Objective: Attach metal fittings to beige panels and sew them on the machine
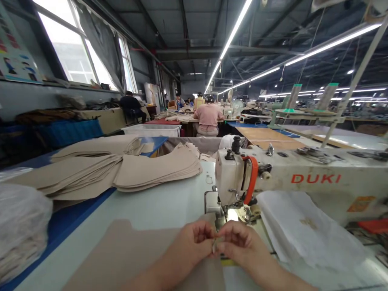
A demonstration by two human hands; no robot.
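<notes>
My left hand (194,242) and my right hand (242,244) meet fingertip to fingertip in front of the sewing machine (232,178). Both are closed in a pinch on a small pale piece (215,245), too small to name and partly covered by the fingers. Beneath my left hand and forearm lies a flat beige fabric panel (130,250); its far right corner reaches toward the lit needle area. An orange-red lever or guard (251,180) curves down the front of the machine head.
Stacks of beige panels (157,167) lie left on the table (163,210). A plastic bag (22,230) sits at the left edge. White cloth (303,226) rests against the machine arm. Thread cones (329,97) stand at right. Ahead, a person in pink (209,113) sits facing away.
</notes>
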